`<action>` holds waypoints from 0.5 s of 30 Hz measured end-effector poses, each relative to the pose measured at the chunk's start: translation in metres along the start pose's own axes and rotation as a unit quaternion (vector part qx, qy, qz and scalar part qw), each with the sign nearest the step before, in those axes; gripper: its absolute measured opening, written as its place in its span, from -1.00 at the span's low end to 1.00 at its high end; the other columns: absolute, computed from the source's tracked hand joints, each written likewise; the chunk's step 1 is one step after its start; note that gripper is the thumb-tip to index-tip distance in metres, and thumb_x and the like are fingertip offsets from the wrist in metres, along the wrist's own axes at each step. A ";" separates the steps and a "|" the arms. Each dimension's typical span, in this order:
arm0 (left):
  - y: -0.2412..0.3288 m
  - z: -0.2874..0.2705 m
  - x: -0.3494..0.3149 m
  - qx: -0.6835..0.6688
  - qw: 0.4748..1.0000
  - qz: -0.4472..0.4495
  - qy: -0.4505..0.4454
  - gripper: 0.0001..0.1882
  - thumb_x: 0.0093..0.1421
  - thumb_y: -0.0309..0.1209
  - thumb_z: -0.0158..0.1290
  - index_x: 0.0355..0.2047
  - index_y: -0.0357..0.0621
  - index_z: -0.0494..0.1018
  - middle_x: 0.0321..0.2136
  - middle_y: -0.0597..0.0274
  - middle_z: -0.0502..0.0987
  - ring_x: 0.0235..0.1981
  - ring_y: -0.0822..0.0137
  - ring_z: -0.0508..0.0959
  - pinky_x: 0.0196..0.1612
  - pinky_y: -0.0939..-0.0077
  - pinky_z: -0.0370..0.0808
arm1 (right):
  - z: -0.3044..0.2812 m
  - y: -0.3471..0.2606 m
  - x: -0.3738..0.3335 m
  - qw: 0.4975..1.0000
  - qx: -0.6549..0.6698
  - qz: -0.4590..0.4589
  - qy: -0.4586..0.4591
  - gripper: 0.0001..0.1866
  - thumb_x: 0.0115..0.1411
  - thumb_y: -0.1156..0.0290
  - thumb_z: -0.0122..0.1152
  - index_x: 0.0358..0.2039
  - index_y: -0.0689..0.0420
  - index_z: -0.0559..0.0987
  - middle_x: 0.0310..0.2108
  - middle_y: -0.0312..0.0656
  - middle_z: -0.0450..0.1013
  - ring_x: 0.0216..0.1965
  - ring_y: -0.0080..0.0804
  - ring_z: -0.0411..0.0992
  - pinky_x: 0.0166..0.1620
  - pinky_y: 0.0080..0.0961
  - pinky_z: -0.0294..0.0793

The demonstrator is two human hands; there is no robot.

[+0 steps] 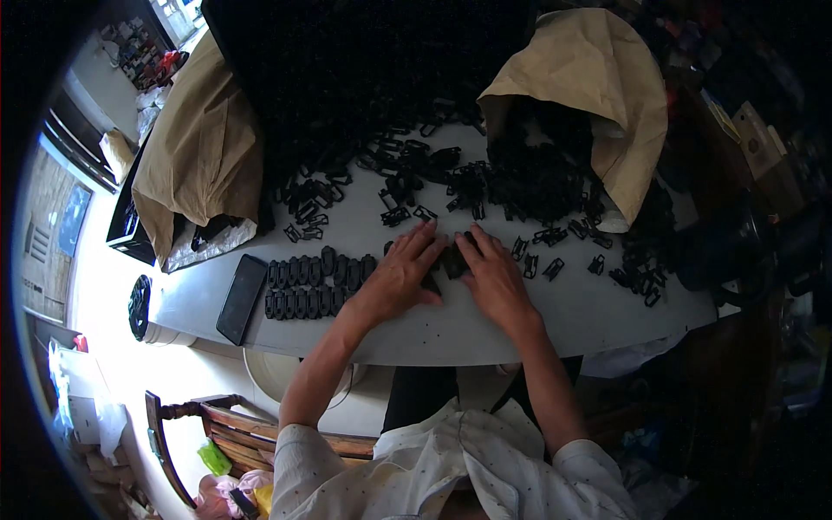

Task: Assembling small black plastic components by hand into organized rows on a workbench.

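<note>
Near the middle of the table, my left hand [399,276] lies palm down with its fingers stretched forward and its thumb apart. Dark pieces show beside and partly under it. My right hand [498,282] curves around a small black plastic part [451,261], index finger and thumb against it. To the left of my left hand stand two neat rows of black plastic clip-like parts [303,302], packed side by side. Several loose black open frames [530,264] lie just right of my right hand. The palms hide what lies beneath them.
A large heap of black frames [529,182] covers the far side of the table. An open brown paper bag [628,113] spills onto it at right; another paper bag [204,152] stands at left. A phone [241,299] lies near the left edge. A wooden chair [234,433] stands behind-left.
</note>
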State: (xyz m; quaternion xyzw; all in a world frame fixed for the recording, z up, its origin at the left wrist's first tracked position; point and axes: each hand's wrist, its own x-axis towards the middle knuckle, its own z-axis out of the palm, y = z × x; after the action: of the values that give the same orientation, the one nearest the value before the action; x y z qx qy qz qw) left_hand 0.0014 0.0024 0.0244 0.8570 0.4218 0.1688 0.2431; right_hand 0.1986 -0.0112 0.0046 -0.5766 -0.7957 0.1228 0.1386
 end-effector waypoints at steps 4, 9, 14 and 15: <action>0.012 0.002 -0.009 0.085 0.991 0.032 0.095 -0.14 -0.28 -0.39 0.35 0.09 -0.19 0.25 0.17 -0.07 0.14 0.17 -0.09 0.18 0.15 0.15 0.21 | -0.008 -0.004 -0.001 0.998 0.049 0.031 -0.022 -0.32 0.07 0.48 0.24 0.22 0.07 0.25 0.29 -0.09 0.04 0.25 -0.13 0.09 0.24 -0.28 0.18; 0.021 0.023 -0.017 0.111 0.981 -0.024 0.160 -0.34 -0.25 -0.47 0.29 -0.06 -0.18 0.33 -0.03 -0.01 0.27 -0.04 -0.02 0.29 0.00 0.19 0.27 | 0.004 -0.004 0.003 1.000 0.010 -0.007 0.009 -0.33 0.03 0.45 0.28 0.19 0.10 0.29 0.25 -0.07 0.09 0.21 -0.13 0.13 0.20 -0.28 0.19; 0.021 0.030 -0.017 0.087 0.984 0.007 0.153 -0.63 -0.15 -0.54 0.16 -0.27 -0.21 0.37 -0.26 0.03 0.32 -0.20 0.00 0.34 -0.16 0.22 0.35 | 0.018 0.003 0.009 1.000 0.007 -0.009 0.011 -0.31 0.10 0.36 0.28 0.23 0.06 0.24 0.25 0.01 0.05 0.20 0.02 0.10 0.20 -0.04 0.17; 0.018 0.034 -0.018 0.087 0.984 0.008 0.153 -0.63 -0.15 -0.54 0.16 -0.27 -0.21 0.37 -0.26 0.03 0.32 -0.20 0.00 0.34 -0.16 0.22 0.35 | 0.014 0.000 0.007 1.000 0.007 -0.010 0.012 -0.31 0.10 0.36 0.28 0.23 0.06 0.24 0.25 0.01 0.05 0.20 0.02 0.10 0.20 -0.04 0.17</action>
State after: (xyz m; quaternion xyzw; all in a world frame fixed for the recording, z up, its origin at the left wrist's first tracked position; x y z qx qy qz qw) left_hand 0.0192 -0.0314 0.0053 0.8421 0.4607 0.2624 0.0984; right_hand 0.1917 -0.0046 -0.0081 -0.5693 -0.7987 0.1204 0.1532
